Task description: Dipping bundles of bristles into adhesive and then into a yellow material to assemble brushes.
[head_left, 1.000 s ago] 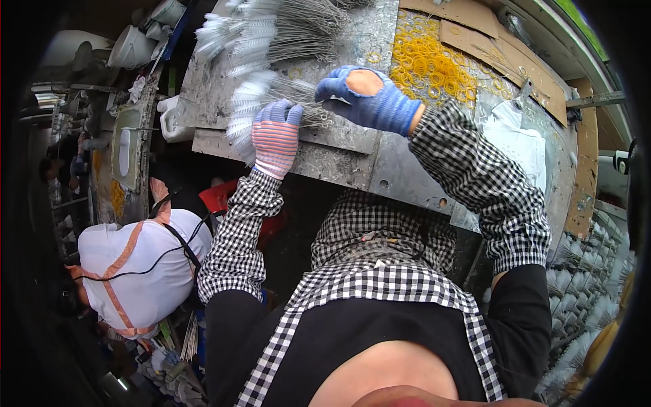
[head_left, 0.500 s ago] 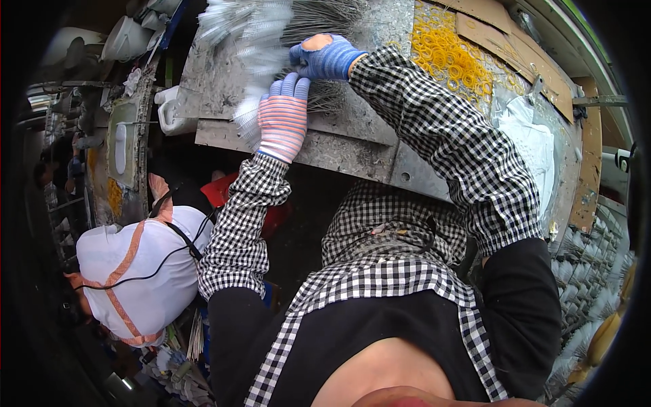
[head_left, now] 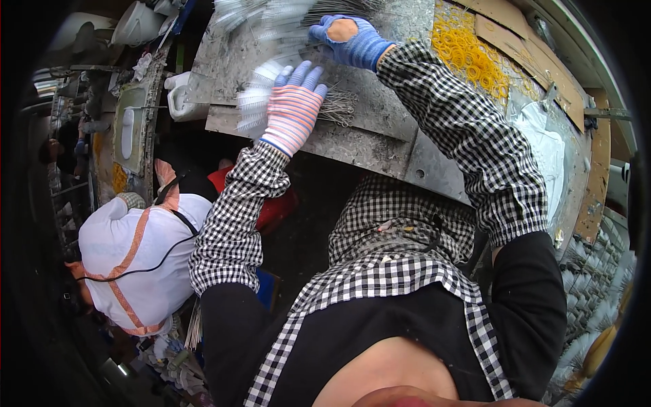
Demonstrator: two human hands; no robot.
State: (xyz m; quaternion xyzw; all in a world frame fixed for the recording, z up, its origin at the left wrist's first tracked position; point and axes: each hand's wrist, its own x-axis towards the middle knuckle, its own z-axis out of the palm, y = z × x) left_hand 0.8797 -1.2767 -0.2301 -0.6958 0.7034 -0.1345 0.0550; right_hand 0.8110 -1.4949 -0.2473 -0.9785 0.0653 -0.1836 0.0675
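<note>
Left hand: we see the left hand (head_left: 296,105), in a striped glove, lying over the small brush bundle with its fingers nearly straight and slightly spread; its thumb is hidden, so we cannot tell whether it grips.
Right hand: we find the right hand (head_left: 349,37), in a blue glove with a hole on its back, farther out and apart from the left, fingers bent at the big brush pile; we cannot tell what they pinch.
Small brush bundle: we see its wire ends (head_left: 338,107) right of the left hand and its white bristles (head_left: 256,102) left of it.
Big brush pile: we see its wires (head_left: 339,8) just beyond the right hand; its bristles look blurred.
Yellow rings: we have a loose heap of yellow rings (head_left: 468,51) right of the right hand, beside cardboard (head_left: 508,41).
Jug: we spot a white jug (head_left: 184,102) left of the left hand, contents hidden from us.
Bucket: we see a pale bucket (head_left: 135,24) farther left, its inside unclear.
Frame: we notice a tray-like frame (head_left: 140,115) left of the jug, with a pale oblong shape inside.
</note>
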